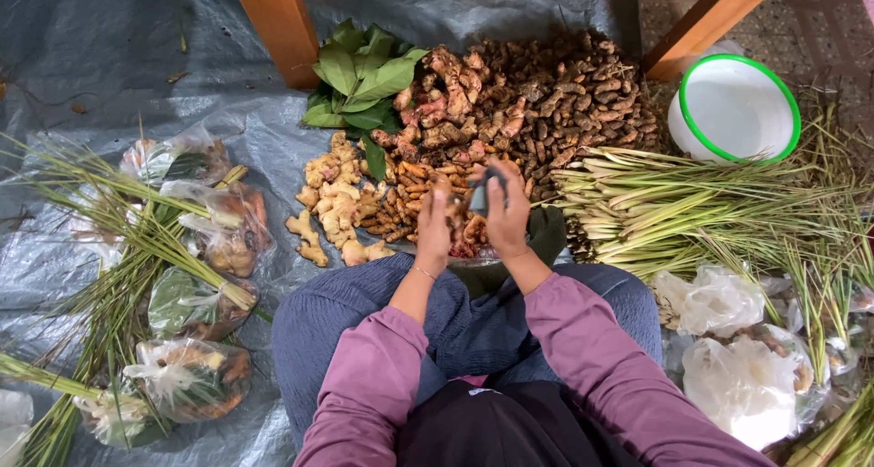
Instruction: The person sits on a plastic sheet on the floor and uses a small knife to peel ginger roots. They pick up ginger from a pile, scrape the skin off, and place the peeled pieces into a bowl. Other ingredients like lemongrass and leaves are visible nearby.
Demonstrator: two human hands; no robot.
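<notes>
Holding a small dark grey object [482,194] above the heap, your right hand [506,214] has its fingers curled round it; what the object is cannot be told at this size. Your left hand [434,230] sits just beside it, fingers bent down over knobbly orange-brown roots [460,235], and whether it actually grips one cannot be told. Both hands hover over the near edge of the pile, just past your knees in blue-grey cloth, your sleeves mauve.

Around them lie rough, lumpy rhizomes: small orange finger-shaped pieces [405,214] to your left, pale beige branching ginger [332,203] beyond those, pinkish-brown knotted chunks [446,112] farther out, and a wide mound of dark brown stubby roots [574,98] to the right. A bunch of smooth, glossy green leaves [360,80] rests at the back, near a wooden leg [273,21].

Long, fibrous lemongrass stalks [692,208], pale at the base and green at the tips, fan out on your right. A white bowl with a green rim [737,110] stands behind them, tilted, with nothing showing inside. Crumpled white plastic bags [742,376] lie near your right knee. On your left, clear plastic bags [187,376] hold mixed roots and leaves, with loose stalks across them. Everything lies on a wrinkled grey tarpaulin [109,66].
</notes>
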